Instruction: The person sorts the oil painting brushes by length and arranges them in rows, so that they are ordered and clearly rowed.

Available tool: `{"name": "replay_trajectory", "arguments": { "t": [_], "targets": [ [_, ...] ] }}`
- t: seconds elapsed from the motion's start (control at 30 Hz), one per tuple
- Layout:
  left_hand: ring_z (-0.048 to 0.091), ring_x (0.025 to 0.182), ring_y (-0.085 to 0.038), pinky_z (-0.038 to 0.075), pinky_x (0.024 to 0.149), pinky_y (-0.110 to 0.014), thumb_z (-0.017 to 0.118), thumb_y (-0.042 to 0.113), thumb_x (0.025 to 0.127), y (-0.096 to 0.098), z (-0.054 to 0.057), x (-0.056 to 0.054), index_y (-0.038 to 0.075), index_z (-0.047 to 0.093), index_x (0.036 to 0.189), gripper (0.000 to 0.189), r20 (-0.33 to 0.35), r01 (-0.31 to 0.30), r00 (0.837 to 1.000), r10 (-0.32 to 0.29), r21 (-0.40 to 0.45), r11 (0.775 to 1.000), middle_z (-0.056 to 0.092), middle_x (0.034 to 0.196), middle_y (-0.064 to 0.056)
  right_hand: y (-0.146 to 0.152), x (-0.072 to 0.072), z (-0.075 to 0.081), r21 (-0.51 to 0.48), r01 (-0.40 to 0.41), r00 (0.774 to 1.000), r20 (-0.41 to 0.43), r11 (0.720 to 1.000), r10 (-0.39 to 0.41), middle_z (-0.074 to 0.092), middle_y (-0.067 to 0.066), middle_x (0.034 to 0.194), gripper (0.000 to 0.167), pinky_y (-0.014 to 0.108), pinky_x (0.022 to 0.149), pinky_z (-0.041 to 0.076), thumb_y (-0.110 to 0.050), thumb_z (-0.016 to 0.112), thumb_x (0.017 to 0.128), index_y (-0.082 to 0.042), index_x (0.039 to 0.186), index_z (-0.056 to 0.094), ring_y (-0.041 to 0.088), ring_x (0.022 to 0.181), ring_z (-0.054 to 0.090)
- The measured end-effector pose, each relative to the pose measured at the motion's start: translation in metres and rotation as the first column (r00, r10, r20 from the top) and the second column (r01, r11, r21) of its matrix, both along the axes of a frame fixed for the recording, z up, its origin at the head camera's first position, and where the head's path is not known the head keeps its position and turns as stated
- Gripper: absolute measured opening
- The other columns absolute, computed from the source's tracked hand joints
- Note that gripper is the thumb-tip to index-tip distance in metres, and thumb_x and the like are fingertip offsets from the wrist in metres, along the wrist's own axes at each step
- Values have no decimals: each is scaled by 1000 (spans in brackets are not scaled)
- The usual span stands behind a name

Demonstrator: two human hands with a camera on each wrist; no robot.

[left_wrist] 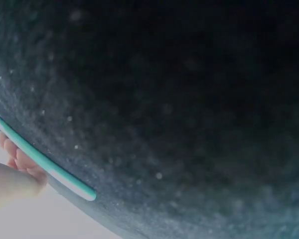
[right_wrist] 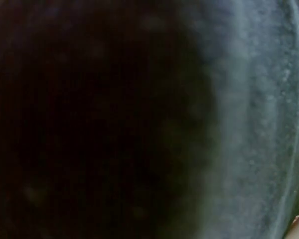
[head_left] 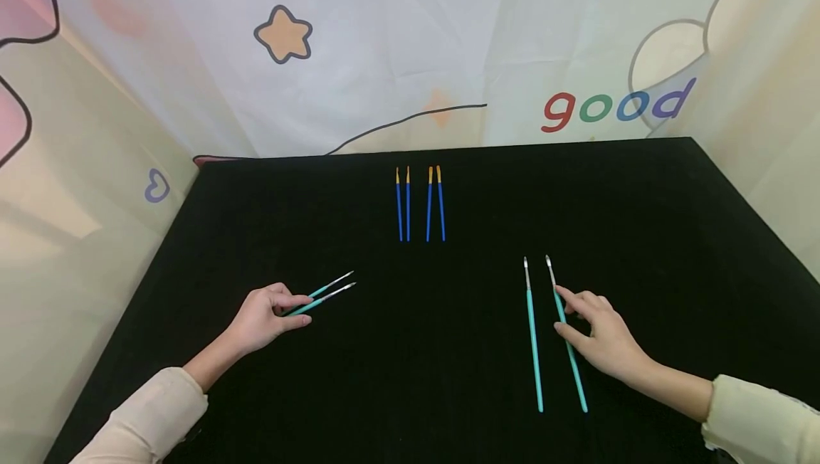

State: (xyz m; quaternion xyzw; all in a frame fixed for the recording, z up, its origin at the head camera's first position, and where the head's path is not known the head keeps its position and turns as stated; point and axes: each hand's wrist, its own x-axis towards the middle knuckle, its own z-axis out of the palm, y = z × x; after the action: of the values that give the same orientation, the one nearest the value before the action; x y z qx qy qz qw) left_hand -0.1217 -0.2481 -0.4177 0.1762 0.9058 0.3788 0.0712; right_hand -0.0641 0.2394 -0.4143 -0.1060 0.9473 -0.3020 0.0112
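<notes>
In the head view my left hand [head_left: 261, 316] holds two thin paintbrushes with teal handles, among them the lower paintbrush [head_left: 333, 294], between thumb and fingers. Their bristle ends point up and right; the hand hides most of the handles. One teal handle end [left_wrist: 70, 180] shows close over the dark cloth in the left wrist view. On the right, my right hand [head_left: 602, 332] is spread over another teal paintbrush [head_left: 575, 368], index and thumb tips apart along its shaft. A similar teal paintbrush [head_left: 534, 350] lies just left of it.
Several blue-handled paintbrushes with orange bristles, such as the leftmost blue brush [head_left: 399, 211], lie in two pairs toward the far side of the black cloth [head_left: 384, 378]. A printed curtain [head_left: 397, 44] hangs behind the table. The right wrist view is mostly dark blurred cloth.
</notes>
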Motion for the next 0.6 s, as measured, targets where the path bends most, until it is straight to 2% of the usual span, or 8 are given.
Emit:
{"name": "replay_trajectory", "arguments": {
  "t": [0.27, 0.6],
  "targets": [
    [37, 56, -8, 35, 47, -23, 74, 13, 76, 1, 0, -1, 2, 70, 99, 26, -4, -8, 1000, 8, 4, 1000, 46, 68, 2, -1, -1, -4, 32, 14, 1000, -9, 999, -14, 51, 6, 95, 65, 34, 70, 39, -27, 70, 80, 4, 131, 42, 24, 88, 45],
    [36, 54, -7, 34, 46, -23, 73, 12, 76, 3, -2, 1, 2, 71, 97, 23, -47, -36, 998, 36, 3, 999, 46, 65, 2, 0, 2, -9, 0, 7, 996, -90, 1000, -7, 52, 4, 94, 56, 36, 71, 39, -17, 67, 83, 4, 130, 44, 23, 88, 45]
  ]
}}
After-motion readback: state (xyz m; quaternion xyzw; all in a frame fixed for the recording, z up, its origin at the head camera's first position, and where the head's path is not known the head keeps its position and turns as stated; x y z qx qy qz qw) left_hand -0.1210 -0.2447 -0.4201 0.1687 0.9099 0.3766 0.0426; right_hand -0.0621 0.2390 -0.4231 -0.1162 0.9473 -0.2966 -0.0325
